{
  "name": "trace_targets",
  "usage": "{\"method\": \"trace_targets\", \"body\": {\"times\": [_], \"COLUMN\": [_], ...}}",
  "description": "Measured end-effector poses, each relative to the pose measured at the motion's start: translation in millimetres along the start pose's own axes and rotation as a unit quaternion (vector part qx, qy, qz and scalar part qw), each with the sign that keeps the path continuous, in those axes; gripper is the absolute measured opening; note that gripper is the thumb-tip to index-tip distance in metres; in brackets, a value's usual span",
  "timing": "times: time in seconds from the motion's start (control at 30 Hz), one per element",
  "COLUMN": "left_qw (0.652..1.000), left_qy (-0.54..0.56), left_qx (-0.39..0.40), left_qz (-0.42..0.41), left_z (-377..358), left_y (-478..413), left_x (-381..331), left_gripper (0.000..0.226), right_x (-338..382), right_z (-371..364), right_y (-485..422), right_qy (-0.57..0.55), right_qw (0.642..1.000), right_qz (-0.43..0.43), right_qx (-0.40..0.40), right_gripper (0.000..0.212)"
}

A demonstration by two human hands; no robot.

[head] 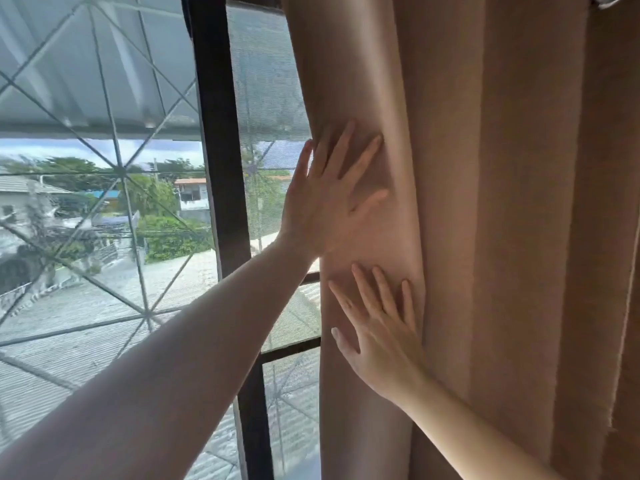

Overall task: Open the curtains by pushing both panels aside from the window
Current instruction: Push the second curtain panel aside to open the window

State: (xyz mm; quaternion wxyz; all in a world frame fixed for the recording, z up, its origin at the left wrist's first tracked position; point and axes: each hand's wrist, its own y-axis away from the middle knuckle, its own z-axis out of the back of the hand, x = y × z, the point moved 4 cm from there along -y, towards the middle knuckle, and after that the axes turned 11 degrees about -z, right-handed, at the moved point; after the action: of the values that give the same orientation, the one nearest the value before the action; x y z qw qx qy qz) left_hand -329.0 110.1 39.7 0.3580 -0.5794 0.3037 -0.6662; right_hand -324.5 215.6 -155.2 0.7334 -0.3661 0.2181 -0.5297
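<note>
A tan curtain panel (502,202) hangs bunched in folds over the right half of the view. Its left edge stands just right of the dark window frame post (221,168). My left hand (329,199) lies flat on the curtain's leftmost fold, fingers spread and pointing up to the right. My right hand (377,327) presses flat on the same fold just below, fingers spread and pointing up. Neither hand grips the cloth. No second panel is in view.
The window (104,202) is uncovered on the left, with a diagonal metal grille behind the glass. A mesh screen pane (270,98) sits between the post and the curtain. A curtain rod end (613,0) shows at the top right.
</note>
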Motion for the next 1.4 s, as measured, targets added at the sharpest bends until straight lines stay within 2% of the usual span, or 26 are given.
{"method": "trace_targets", "body": {"times": [0.57, 1.0, 1.4], "left_qw": [0.998, 0.99, 0.989], "left_qy": [0.045, 0.106, 0.127], "left_qx": [0.014, -0.087, -0.077], "left_qz": [0.037, -0.003, -0.013], "left_z": [-96, -181, -230], "left_y": [-93, -164, -218], "left_x": [-126, -194, -255], "left_gripper": [0.092, 0.092, 0.1], "right_x": [-173, -278, -364], "right_z": [-8, -25, -34], "right_y": [-29, -56, -74], "right_qy": [0.032, 0.086, 0.129], "right_qw": [0.999, 0.991, 0.984], "right_qz": [-0.012, -0.099, -0.116], "right_qx": [0.011, -0.014, -0.043], "right_gripper": [0.073, 0.071, 0.068]}}
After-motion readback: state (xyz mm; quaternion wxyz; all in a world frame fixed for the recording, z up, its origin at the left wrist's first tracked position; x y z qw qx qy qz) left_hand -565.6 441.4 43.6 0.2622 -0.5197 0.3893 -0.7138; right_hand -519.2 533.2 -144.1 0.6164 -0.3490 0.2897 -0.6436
